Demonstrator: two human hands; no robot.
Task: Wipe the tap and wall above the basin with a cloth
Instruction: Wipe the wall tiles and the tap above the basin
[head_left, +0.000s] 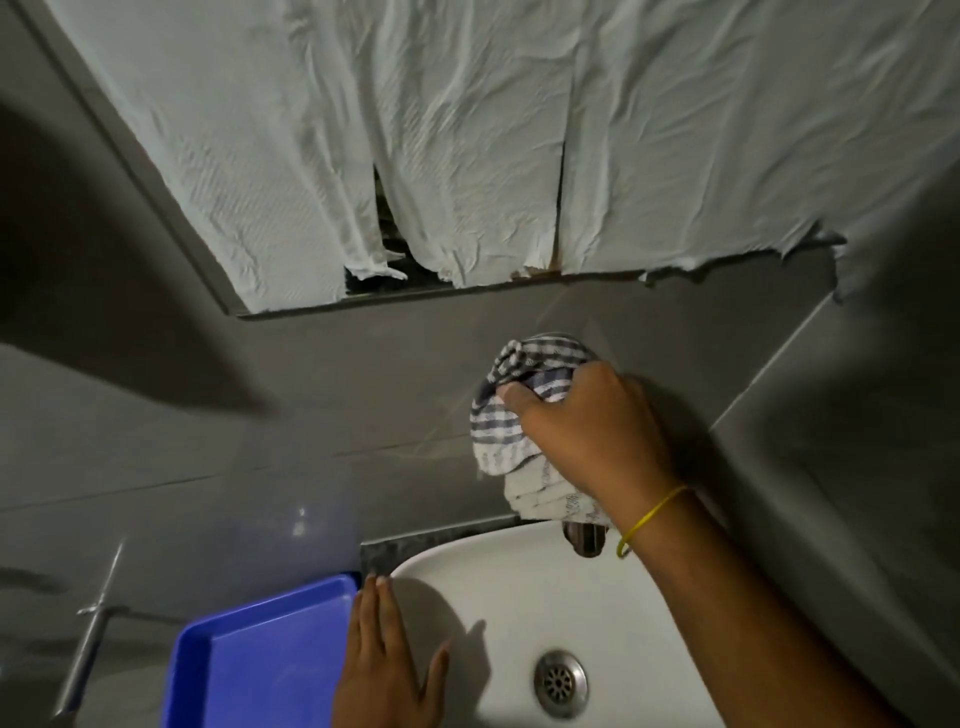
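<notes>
The head camera is looking down at a white basin (519, 613) set against a grey tiled wall (363, 395). Everything here is placed relative to that basin.

Left of the basin, a blue plastic tray (260, 654) is sitting just beside its rim. Further left, a metal rod-like fitting (93, 618) is sticking out from the wall. Inside the basin, a round metal drain (561, 682) is showing near the bottom. High above the basin, crumpled white paper (415, 130) is covering a framed panel on the wall, torn along its lower edge, with dark gaps showing through the tears.

The left hand (387, 660) is lying flat and open, fingers spread, on the basin's left rim, holding nothing.

The right hand (587, 421) is reaching up above the back of the basin and is gripping a bunched cloth (519, 410), white with dark blue checks, pressing it to the wall. A yellow band (649, 519) is circling that wrist.

The tap (584, 538) is sitting at the back edge of the basin, directly under the cloth. The hanging cloth and the wrist are hiding most of it, so only a small dark metal part is showing.
</notes>
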